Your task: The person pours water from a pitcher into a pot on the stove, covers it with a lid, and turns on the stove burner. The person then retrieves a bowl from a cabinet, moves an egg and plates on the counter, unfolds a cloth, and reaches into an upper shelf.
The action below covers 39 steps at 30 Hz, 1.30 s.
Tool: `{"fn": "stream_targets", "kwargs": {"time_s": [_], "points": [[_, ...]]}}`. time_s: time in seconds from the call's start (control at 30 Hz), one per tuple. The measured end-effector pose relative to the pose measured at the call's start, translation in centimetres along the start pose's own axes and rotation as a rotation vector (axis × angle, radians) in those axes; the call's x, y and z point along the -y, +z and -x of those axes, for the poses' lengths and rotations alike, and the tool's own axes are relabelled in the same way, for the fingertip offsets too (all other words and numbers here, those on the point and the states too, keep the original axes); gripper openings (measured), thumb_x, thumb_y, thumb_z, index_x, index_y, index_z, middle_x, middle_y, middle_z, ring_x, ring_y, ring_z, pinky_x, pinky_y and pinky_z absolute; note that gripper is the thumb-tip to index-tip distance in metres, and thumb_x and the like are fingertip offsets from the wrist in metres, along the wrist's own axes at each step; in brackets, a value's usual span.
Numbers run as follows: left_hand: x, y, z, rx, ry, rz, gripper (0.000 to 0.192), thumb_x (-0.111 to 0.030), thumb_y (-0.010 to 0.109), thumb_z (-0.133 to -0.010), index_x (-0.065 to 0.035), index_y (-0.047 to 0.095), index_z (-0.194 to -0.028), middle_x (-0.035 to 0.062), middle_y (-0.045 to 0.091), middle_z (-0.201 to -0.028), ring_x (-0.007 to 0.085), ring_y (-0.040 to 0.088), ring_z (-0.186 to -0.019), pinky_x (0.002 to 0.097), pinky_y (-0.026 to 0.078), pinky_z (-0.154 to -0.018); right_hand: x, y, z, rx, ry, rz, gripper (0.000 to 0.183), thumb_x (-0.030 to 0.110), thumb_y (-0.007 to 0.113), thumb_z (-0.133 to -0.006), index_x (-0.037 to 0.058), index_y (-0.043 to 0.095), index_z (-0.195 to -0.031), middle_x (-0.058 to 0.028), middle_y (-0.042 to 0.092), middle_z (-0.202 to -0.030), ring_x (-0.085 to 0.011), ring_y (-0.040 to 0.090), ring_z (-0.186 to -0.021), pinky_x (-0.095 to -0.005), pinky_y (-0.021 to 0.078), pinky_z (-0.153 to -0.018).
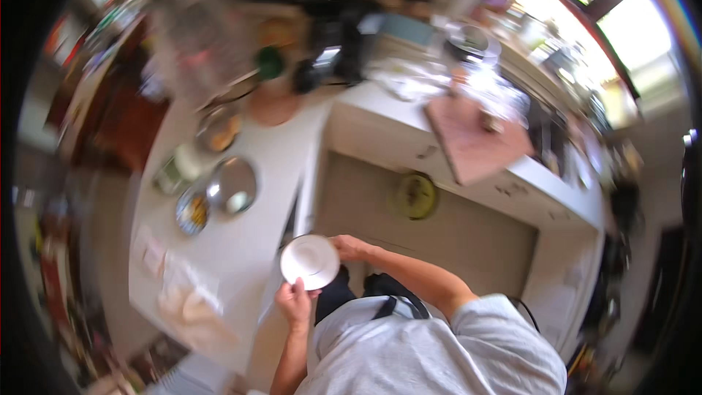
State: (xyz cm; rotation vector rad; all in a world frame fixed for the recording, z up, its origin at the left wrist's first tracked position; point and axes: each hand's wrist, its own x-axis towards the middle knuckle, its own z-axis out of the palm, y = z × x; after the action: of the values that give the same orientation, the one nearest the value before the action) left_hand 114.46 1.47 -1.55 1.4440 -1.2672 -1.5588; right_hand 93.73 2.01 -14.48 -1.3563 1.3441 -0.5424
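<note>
Between my two hands is a white round plate or shallow bowl [310, 258], held in front of my body beside the counter edge. My left hand [296, 300] grips its near rim with the thumb on top. At its right edge, my right hand [351, 248] holds the rim from the side. On the white counter [258, 247] to the left stand a round metal plate [233, 175] with a small pale object on it, and a patterned bowl [192, 210] of yellowish food. Blur hides finer detail.
A jar [178, 169] and a bowl of food [219, 127] stand farther back. A plastic bag [192, 302] lies at the counter's near left. Across the floor, a reddish board [477, 137] overhangs the counter edge. A yellow-green round object [415, 196] is low by the cabinets.
</note>
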Motion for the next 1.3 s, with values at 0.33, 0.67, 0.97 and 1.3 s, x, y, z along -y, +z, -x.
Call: {"fn": "stream_targets", "kwargs": {"time_s": [0.33,0.67,0.97,1.3], "points": [[0.0,7.6,-0.8,0.478,0.062,-0.151,0.029,-0.012,0.055,-0.087,0.0021,0.051,-0.062,0.0114,0.061,-0.055,0.0159,0.06,-0.046,0.0263,0.048,-0.041,4.4,-7.3,20.0,-0.211,0.187,-0.855,0.063,0.052,0.042,-0.091,0.0071,0.036,-0.135,-0.0098,0.061,-0.101,-0.0174,0.059,-0.091,-0.0314,0.0488,-0.08],[1.6,25.8,11.0,0.854,0.095,-0.291,0.025,-0.009,0.056,-0.085,0.0023,0.053,-0.063,0.0092,0.06,-0.056,0.0142,0.06,-0.046,0.0262,0.049,-0.04,-2.1,-4.1,37.9,-0.776,0.044,-0.868,0.047,0.025,0.052,-0.09,0.005,0.036,-0.129,-0.0101,0.056,-0.104,-0.0154,0.059,-0.087,-0.027,0.0527,-0.068],[2.5,44.4,24.7,1.222,-0.001,-0.318,0.026,-0.013,0.058,-0.087,0.0011,0.053,-0.065,0.0088,0.061,-0.06,0.0138,0.061,-0.05,0.024,0.05,-0.044,-8.6,-4.8,57.0,-1.247,0.171,-1.007,0.038,0.012,0.047,-0.085,0.0046,0.045,-0.122,-0.0078,0.055,-0.108,-0.0175,0.057,-0.096,-0.0329,0.0546,-0.073],[4.4,61.5,31.1,1.648,-0.171,-0.518,0.032,-0.029,0.059,-0.089,0.0004,0.057,-0.075,0.0088,0.063,-0.071,0.0123,0.062,-0.063,0.0247,0.053,-0.06,-18.5,-7.2,68.5,-1.646,0.142,-1.376,0.037,0.013,0.048,-0.083,0.002,0.047,-0.118,-0.0111,0.061,-0.098,-0.0207,0.064,-0.078,-0.0335,0.056,-0.061]]}}
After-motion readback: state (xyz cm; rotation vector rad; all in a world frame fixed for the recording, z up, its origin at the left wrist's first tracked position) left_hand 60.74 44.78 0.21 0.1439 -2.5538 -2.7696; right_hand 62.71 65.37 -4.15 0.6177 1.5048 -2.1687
